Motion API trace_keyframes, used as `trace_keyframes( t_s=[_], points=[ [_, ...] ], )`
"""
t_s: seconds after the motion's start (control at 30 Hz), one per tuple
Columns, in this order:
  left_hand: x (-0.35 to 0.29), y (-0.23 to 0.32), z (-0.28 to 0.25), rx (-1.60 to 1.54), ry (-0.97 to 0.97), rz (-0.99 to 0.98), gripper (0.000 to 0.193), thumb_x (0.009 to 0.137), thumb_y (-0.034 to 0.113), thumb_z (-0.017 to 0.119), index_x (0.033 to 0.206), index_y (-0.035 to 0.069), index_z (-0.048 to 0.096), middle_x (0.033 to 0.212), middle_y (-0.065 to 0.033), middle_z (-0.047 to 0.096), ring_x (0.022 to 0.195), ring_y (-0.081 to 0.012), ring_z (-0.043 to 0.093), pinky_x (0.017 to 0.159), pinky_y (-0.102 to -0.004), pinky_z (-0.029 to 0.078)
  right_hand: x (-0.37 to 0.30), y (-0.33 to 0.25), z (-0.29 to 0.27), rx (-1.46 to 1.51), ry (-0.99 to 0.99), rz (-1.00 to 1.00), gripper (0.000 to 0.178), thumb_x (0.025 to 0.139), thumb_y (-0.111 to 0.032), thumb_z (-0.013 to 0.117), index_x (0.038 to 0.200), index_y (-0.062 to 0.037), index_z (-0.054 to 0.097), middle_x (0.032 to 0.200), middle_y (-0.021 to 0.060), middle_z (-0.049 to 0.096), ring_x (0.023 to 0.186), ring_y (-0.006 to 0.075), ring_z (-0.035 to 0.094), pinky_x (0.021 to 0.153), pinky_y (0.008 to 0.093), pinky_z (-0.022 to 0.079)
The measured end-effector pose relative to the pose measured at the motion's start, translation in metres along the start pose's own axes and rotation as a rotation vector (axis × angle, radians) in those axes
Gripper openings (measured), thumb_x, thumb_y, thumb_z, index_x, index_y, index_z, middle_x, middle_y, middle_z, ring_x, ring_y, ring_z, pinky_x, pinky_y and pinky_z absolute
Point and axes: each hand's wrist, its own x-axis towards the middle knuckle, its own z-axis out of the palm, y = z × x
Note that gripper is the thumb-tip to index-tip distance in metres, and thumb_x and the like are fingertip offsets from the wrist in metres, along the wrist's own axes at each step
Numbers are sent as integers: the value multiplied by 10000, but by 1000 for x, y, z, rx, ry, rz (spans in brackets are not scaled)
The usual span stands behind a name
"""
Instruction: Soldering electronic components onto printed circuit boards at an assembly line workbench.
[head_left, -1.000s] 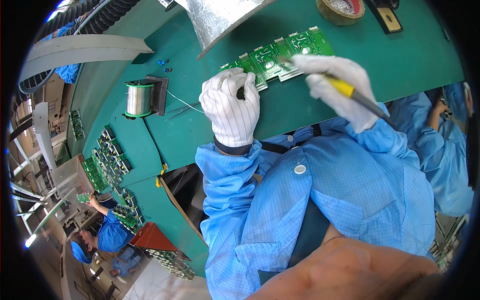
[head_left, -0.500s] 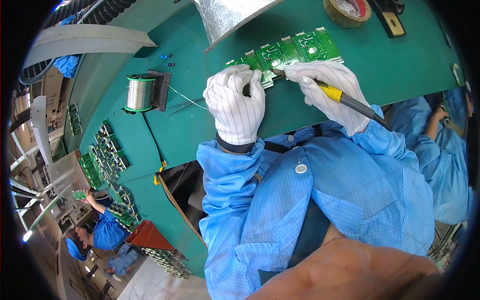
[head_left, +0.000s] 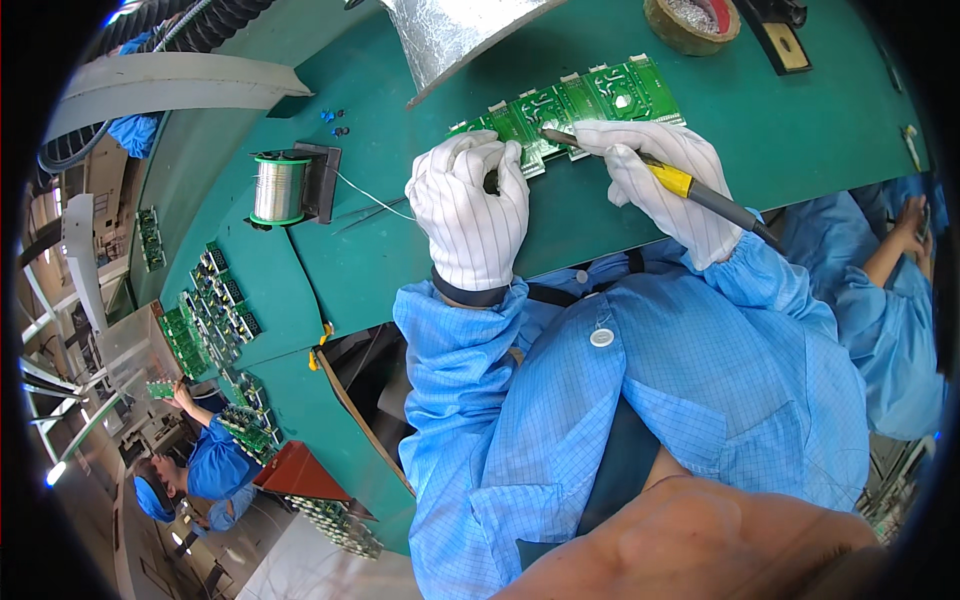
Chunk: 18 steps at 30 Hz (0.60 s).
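A long green circuit board (head_left: 650,92) lies on the green worktop, in front of both my hands. My left hand (head_left: 470,210), in a white striped glove, is curled closed at the board's left end. Solder wire (head_left: 375,193) runs from a spool (head_left: 278,190) to this hand and passes into its closed fingers, where its tip is hidden. My right hand (head_left: 665,180), gloved the same way, grips a soldering iron (head_left: 672,180) with a yellow and grey handle. The iron's dark tip points left over the board's middle; whether it touches cannot be seen.
A foil-covered sheet (head_left: 455,40) rises behind the board. Beyond its right end are a round taped container (head_left: 690,22) and a black stand (head_left: 783,45). Small blue parts (head_left: 335,122) lie far left. Several populated boards (head_left: 215,300) line the left side. Co-workers sit left and right.
The soldering iron's tip has shifted slightly left along the board, and my right hand has turned a little. My left hand stays nearly still. The co-worker at right has moved their arms.
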Motion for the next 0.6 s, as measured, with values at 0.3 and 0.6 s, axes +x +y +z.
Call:
trace_keyframes(
  t_s=[0.3, 0.6],
  points=[
    [0, 0, 0, 8, -1, -4, 144, 777, 109, 782, 814, 128, 644, 920, -29, 703, 912, -256, 651, 835, -393, 478, -1, 2, 0, 30, -2, 2, 225, 992, -218, 612, 1151, -97, 716, 782, 37, 709, 593, 94, 653, 573, 227, 533],
    [-3, -2, 1, 20, -7, 3, 140, 781, 118, 784, 823, 137, 652, 929, -21, 702, 904, -248, 650, 830, -384, 480, -2, 3, -1, 17, -46, 25, 222, 979, -210, 629, 1116, -60, 717, 865, 55, 742, 667, 136, 703, 632, 259, 566]
  ],
)
